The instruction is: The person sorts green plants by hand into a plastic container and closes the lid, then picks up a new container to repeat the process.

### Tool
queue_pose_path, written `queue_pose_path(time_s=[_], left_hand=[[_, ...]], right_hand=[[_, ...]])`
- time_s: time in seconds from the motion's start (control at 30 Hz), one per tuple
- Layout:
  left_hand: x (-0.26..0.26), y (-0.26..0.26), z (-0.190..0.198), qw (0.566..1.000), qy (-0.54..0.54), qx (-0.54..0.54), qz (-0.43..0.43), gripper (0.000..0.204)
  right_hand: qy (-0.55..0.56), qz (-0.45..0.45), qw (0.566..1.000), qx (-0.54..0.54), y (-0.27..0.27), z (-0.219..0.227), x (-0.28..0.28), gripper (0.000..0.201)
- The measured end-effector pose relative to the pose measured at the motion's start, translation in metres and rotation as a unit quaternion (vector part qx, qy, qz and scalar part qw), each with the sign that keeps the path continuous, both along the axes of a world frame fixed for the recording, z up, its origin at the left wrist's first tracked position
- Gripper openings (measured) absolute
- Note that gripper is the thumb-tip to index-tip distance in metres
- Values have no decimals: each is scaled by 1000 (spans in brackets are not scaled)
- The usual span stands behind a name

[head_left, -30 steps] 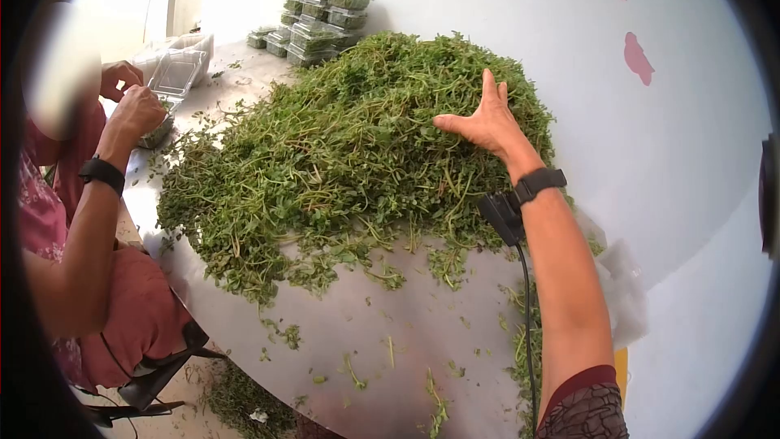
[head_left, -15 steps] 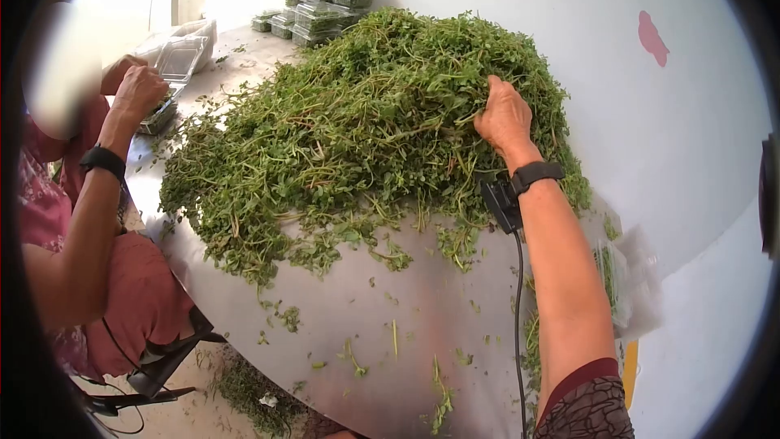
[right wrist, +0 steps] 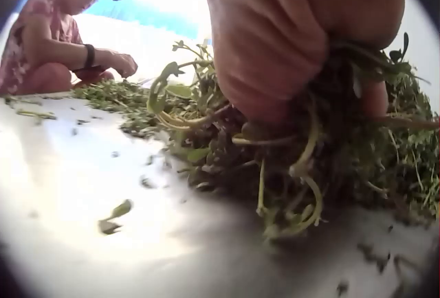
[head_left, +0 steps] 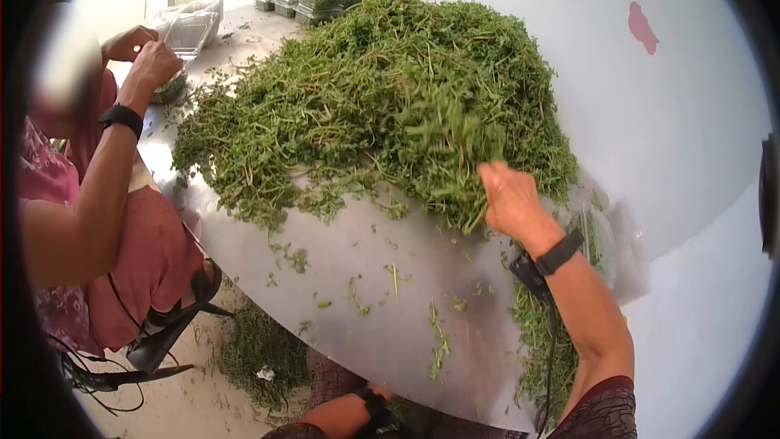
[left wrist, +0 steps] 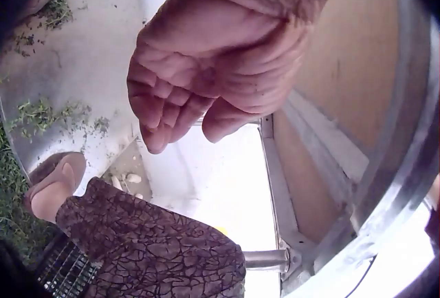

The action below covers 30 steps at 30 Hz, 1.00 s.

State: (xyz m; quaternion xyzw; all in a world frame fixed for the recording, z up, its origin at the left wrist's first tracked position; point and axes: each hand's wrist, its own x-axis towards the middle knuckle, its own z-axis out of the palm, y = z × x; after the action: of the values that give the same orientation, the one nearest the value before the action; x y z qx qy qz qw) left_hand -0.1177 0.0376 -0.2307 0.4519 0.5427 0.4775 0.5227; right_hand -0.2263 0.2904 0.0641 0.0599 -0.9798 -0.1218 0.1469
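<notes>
A bunch of leafy green stems is gripped in my right hand, its loose ends hanging out below the curled fingers in the right wrist view. That hand is at the near right side of a big heap of the same greens, close over the metal table. My left hand hangs below the table edge with its fingers loosely curled and holds nothing. Under it, in the left wrist view, are a patterned trouser leg and a sandalled foot.
Another person sits at the left, hands at a clear lidded box. Filled clear boxes are stacked at the back by the wall. Another clear container lies at the right. More greens lie on the floor.
My right hand was spread over the heap, then closed on greens and has drawn them down toward me. The other person's hands shifted slightly at the box.
</notes>
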Motion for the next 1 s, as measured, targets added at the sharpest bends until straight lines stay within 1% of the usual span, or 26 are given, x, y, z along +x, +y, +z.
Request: queue_pose_path(time_s=[0.03,0.1,0.17,0.2,0.23,0.27,0.33,0.37,0.43,0.47,0.5,0.57,0.63,0.7,0.77,0.8,0.87,1.0], left_hand=[[6,-3,0,1000,-2,0,1,38],[15,-9,-1,1000,-4,-3,5,38],[22,-13,-2,1000,-5,-5,6,38],[25,-14,-2,1000,-5,-6,5,38],[28,-16,-2,1000,-6,-7,5,38],[29,-17,-3,1000,-4,-8,5,38],[29,-18,-2,1000,0,-8,7,37],[29,-18,-2,1000,2,-8,7,37],[28,-17,-1,1000,7,-8,5,37],[28,-16,-1,1000,10,-9,2,37],[28,-15,-1,1000,13,-10,-3,37],[25,-11,0,999,24,-10,-22,37],[23,-1,3,998,35,-4,-51,36],[22,15,6,995,48,11,-85,36],[23,32,11,991,59,26,-116,36],[25,37,14,989,63,32,-128,36],[28,45,19,987,70,41,-139,36],[33,49,29,985,88,52,-142,35]], right_hand=[[-59,-24,998,-2,-2,-2,12,37],[-90,-33,995,5,2,6,35,37],[-118,-44,992,12,-5,29,55,37],[-213,-97,972,20,-14,51,64,43],[-304,-147,941,28,-21,68,72,50],[-307,-150,939,25,-22,77,81,50],[-253,-129,958,-27,-20,92,96,69],[-255,-132,957,-29,-25,94,97,69],[-143,-146,970,-133,-40,92,93,78],[-96,-71,988,-97,-39,82,86,78],[-49,2,997,-60,-36,68,78,77],[-17,25,1000,-3,-44,46,60,78],[-91,1,995,-44,-53,37,45,79],[-160,-19,987,-18,-54,16,40,68],[-142,-24,989,20,-59,4,45,49],[-142,-40,989,21,-59,3,51,49],[-134,-16,989,65,-62,3,65,36],[-93,-14,994,56,-59,1,96,30]])
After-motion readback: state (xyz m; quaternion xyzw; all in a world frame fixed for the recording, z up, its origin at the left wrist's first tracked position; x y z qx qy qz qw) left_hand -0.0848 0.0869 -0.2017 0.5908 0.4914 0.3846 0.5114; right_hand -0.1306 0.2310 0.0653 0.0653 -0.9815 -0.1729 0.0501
